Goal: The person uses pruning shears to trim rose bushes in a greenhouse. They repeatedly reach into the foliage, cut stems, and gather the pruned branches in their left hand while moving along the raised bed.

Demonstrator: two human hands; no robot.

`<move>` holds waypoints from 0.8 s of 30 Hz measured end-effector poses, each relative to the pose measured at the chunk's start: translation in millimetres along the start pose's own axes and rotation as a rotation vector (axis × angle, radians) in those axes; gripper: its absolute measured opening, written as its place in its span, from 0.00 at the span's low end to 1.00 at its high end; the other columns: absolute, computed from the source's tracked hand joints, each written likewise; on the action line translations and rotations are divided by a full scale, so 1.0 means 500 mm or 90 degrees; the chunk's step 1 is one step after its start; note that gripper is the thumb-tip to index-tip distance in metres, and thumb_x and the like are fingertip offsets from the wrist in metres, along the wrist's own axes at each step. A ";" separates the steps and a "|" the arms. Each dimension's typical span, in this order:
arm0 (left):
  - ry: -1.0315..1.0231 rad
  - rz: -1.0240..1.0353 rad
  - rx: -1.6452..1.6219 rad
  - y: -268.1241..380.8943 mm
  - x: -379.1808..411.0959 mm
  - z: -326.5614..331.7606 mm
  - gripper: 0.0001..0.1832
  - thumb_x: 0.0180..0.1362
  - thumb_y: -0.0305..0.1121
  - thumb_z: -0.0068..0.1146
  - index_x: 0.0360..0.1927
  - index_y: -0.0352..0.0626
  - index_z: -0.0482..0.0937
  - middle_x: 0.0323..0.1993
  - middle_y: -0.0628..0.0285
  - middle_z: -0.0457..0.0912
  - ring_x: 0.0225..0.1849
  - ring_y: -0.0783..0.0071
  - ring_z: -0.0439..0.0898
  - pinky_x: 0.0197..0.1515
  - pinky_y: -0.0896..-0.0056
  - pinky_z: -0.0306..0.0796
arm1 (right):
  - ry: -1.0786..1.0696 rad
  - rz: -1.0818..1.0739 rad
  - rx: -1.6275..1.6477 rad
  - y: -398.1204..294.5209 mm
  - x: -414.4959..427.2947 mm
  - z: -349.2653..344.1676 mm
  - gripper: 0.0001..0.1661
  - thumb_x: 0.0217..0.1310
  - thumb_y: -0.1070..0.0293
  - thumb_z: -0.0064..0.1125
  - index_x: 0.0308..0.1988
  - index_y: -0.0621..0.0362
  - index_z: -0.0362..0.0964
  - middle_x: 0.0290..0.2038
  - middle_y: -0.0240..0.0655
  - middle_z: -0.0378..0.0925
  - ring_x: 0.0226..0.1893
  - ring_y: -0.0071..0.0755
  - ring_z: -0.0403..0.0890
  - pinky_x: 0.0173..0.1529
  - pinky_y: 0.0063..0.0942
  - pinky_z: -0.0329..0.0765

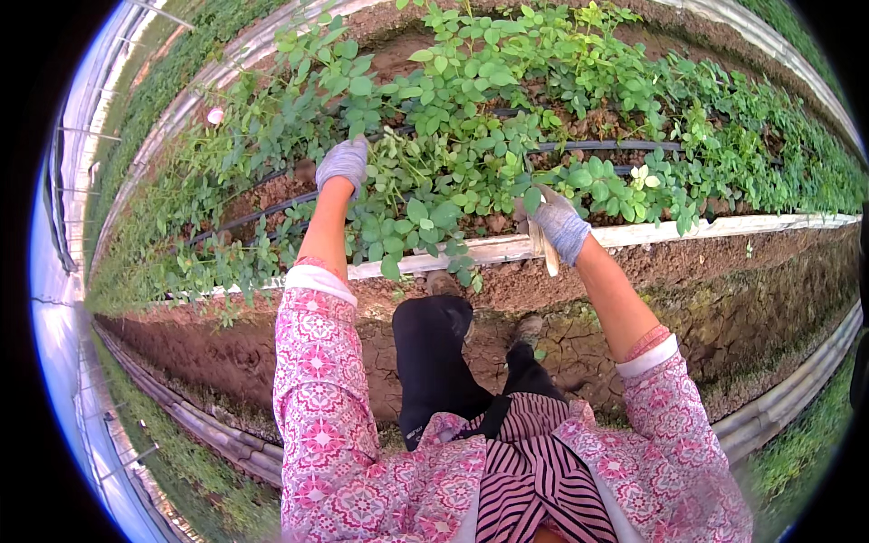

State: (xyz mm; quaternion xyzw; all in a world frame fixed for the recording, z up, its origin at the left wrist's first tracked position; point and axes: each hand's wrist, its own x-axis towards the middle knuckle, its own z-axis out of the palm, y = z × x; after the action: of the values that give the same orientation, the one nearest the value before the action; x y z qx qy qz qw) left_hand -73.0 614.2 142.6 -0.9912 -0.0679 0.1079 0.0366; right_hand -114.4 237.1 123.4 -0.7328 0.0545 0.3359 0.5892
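Observation:
My left hand (341, 167), in a grey knit glove, reaches into the leafy rose-like plants (434, 115) on the bed. Its fingers are partly hidden against the leaves, and whether they pinch a stem cannot be told. My right hand (562, 222), in a matching glove, is at the bed's front edge. It is closed on a pale, narrow object (545, 252) that points down past the board. The upper part of that object is hidden by the glove, so its kind is unclear. Green leaves hang beside and partly over the right fingers.
A whitish edging board (492, 250) runs along the bed's front. Black irrigation pipes (607, 145) lie between the plants. My legs (434, 353) stand in a cracked-soil path (611, 326). A pink flower (215, 115) shows at left; another edged bed (781, 414) lies behind me.

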 end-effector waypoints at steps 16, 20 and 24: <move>-0.050 -0.165 -1.006 0.377 -0.159 0.022 0.31 0.46 0.39 0.66 0.49 0.34 0.64 0.41 0.53 0.75 0.40 0.69 0.75 0.42 0.68 0.72 | -0.032 -0.080 -0.546 -0.143 -0.045 0.094 0.45 0.45 0.53 0.59 0.60 0.60 0.52 0.53 0.56 0.66 0.53 0.55 0.69 0.57 0.36 0.66; 0.036 -0.341 -1.333 0.386 -0.121 0.043 0.25 0.50 0.40 0.63 0.46 0.39 0.66 0.37 0.57 0.78 0.38 0.69 0.77 0.39 0.68 0.74 | 0.035 -0.191 -0.679 -0.138 -0.046 0.108 0.47 0.46 0.53 0.57 0.63 0.55 0.47 0.53 0.56 0.65 0.53 0.54 0.69 0.57 0.38 0.66; -0.072 -0.447 -1.520 0.315 -0.093 0.024 0.43 0.46 0.60 0.59 0.58 0.43 0.59 0.45 0.50 0.73 0.46 0.56 0.75 0.44 0.52 0.72 | 0.004 -0.132 -0.625 -0.122 -0.047 0.090 0.48 0.46 0.55 0.58 0.64 0.54 0.45 0.51 0.53 0.68 0.50 0.53 0.71 0.55 0.39 0.66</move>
State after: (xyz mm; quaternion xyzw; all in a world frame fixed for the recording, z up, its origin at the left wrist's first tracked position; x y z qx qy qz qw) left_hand -100.5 452.9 126.8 -0.3273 -0.3863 0.0055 -0.8624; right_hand -123.1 288.5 183.3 -0.9260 -0.1813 0.2599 0.2051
